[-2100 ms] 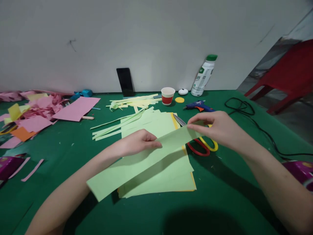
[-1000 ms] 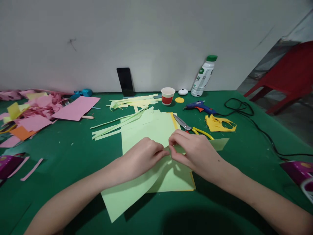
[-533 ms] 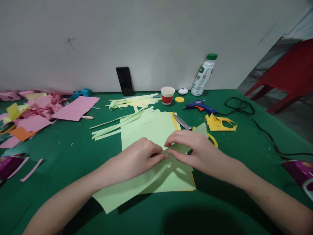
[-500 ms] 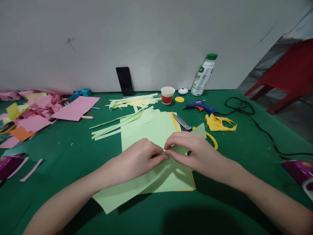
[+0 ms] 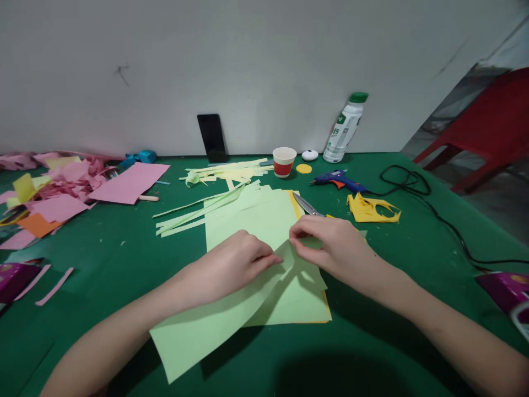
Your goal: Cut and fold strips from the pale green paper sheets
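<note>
Head view: a broad band of pale green paper (image 5: 198, 339) slants over the middle of the counter (image 5: 248, 369), held above a stack of green sheets (image 5: 243, 220); its near end reaches past the stack's near left corner, and its other end runs behind the right hand (image 5: 336, 242). The right hand's grip is a pinch of thumb and forefinger on the band's upper edge. Just beside it, the left hand (image 5: 242, 264) has thumb and fingers pressed together on the same paper. Whether the band is creased or torn between the two grips is hard to tell in the shadow there.

Judged by how things lie, narrow green strips (image 5: 190, 216) are already cut, at the stack's left, with a paler bunch of strips (image 5: 235, 168) behind. The band remains broad, and the stack seems to hold several uncut sheets, with yellow paper (image 5: 295, 205) showing along its edge. Scissors (image 5: 306, 206) lie partly hidden by the right hand.

Farther out, a tilted bottle (image 5: 343, 132) leaning on the wall (image 5: 264, 71) carries green and dark print, too small to read. The red-banded cup (image 5: 283, 164) and glue gun (image 5: 336, 179) show no legible writing.
</note>
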### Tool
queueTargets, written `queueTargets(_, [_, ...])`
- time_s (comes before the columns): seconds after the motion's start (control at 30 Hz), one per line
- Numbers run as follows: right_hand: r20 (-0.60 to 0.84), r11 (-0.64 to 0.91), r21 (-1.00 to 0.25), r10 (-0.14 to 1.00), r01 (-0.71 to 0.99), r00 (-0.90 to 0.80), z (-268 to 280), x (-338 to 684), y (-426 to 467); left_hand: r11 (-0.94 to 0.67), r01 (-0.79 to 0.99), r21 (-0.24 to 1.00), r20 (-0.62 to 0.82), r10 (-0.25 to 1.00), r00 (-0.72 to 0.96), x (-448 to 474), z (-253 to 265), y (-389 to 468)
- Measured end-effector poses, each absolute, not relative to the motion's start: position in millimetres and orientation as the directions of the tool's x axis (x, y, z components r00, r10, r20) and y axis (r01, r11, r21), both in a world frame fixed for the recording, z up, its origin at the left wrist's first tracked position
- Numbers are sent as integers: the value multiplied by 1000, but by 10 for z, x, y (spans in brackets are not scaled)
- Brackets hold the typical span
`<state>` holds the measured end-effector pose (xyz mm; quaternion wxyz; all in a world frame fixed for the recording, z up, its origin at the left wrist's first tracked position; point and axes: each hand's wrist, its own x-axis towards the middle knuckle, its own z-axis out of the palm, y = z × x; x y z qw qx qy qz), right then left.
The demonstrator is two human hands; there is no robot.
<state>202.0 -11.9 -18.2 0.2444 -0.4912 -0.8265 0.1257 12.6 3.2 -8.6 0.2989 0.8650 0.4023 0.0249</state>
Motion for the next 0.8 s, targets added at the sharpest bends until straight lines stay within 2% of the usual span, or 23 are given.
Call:
queueTargets(0.33, [268,355,-370,926,859,-267,-169,2302,123,-489,692,532,-205,718,665,73,-10,52])
queueTargets(0.53, [261,288,-388,945,875,-195,-86,2452,176,-500,676,542,-166,724,669,77,25,65])
queueTargets(0.67, [270,205,-298,955,932,-123,-62,2588,224,-493,673,551,-167,725,668,71,26,80])
queueTargets(0.8, [354,112,-224,935,968,-26,-24,2653,234,-467,680,564,-200,723,662,69,2,90])
